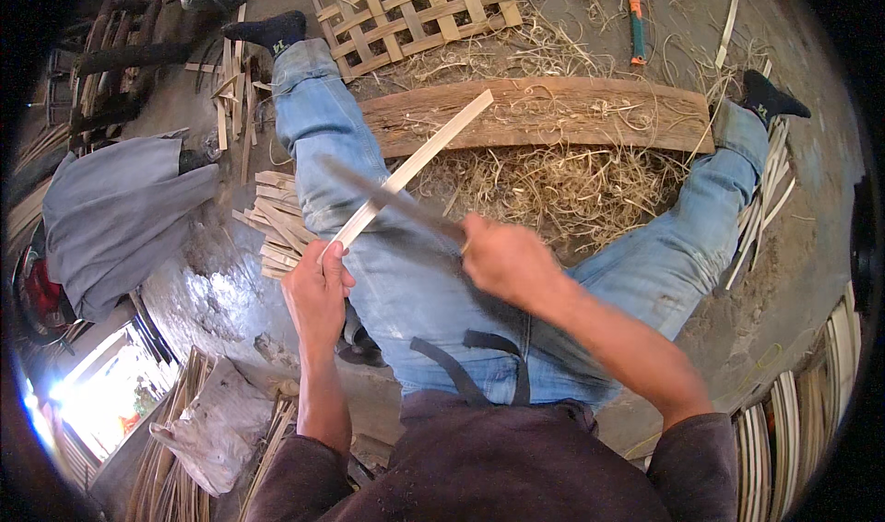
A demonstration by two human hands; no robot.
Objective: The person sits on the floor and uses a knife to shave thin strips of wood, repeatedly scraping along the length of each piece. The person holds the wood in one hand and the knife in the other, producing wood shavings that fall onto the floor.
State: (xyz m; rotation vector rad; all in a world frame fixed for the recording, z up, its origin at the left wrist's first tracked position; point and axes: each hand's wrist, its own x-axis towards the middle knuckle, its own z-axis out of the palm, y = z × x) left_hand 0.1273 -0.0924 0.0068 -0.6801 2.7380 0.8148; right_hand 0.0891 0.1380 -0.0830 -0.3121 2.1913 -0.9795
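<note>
My left hand (318, 285) is closed around the lower end of a pale bamboo strip (430, 156), which slants up and to the right over my thigh. In my right hand (510, 256) is the handle of a knife (406, 207), its blade blurred by motion. The blade reaches up to the left and crosses the strip a little above my left hand. Whether its edge touches the strip I cannot tell. Beneath the strip's far end lies a rough wooden plank (553, 113), set crosswise between my lower legs.
Curly shavings (562, 195) heap up between my legs. Beyond the plank are a woven lattice panel (415, 15) and a hammer (636, 19). A bundle of cut strips (279, 222) lies left of my thigh, near a grey cloth (120, 208). Long strips (784, 448) stand at the lower right.
</note>
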